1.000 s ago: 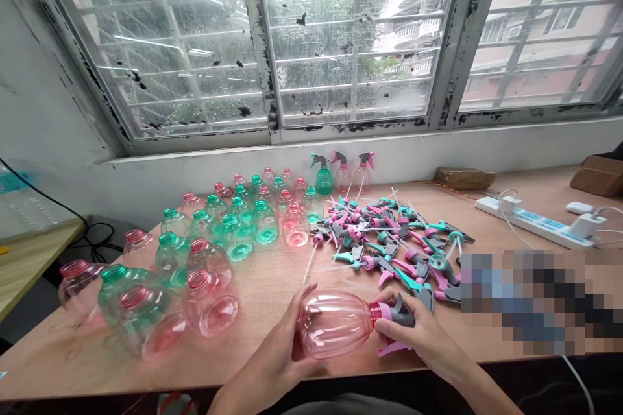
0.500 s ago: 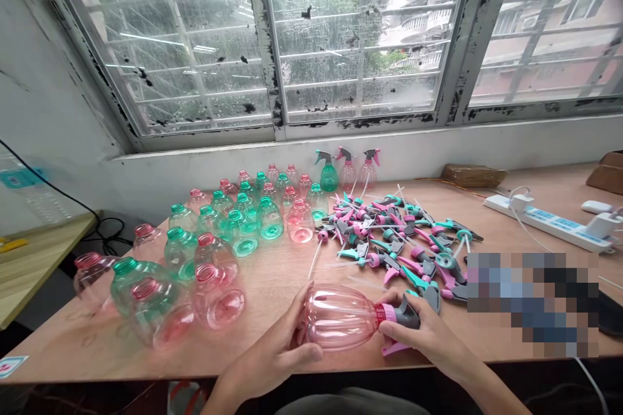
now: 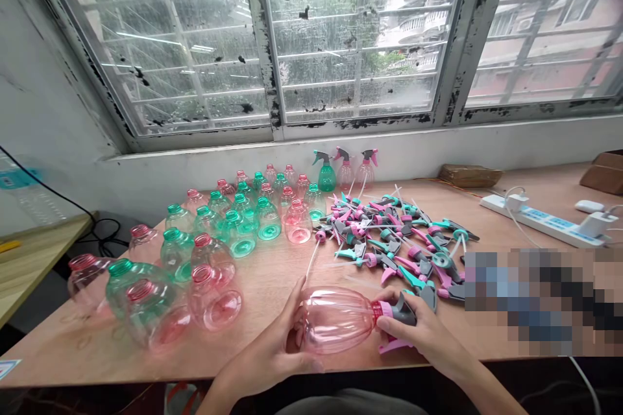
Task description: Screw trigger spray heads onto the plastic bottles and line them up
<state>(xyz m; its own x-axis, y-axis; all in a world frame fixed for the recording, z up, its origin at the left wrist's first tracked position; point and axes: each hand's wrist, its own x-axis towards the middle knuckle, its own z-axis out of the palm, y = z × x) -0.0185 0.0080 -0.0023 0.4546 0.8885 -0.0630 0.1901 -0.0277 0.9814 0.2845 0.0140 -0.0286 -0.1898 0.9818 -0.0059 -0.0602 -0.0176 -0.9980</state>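
A clear pink spray bottle (image 3: 335,319) lies on its side near the front edge of the wooden table (image 3: 272,272). My left hand (image 3: 277,343) cups its round base, fingers wrapped around it. My right hand (image 3: 418,331) grips the grey and pink trigger sprayer head (image 3: 402,314) that sits on the bottle's pink neck. A pile of loose pink, teal and grey trigger heads (image 3: 394,233) lies just beyond my right hand.
Several empty pink and green bottles (image 3: 214,240) stand at the left and middle of the table. Three bottles with sprayer heads (image 3: 345,168) stand by the wall. A white power strip (image 3: 540,220) with plugs, a brown packet (image 3: 470,175) and a cardboard box (image 3: 606,172) lie at the right.
Both hands keep their hold on the pink bottle and its head. My right hand's fingers have shifted slightly on the head, and the view has moved a little.
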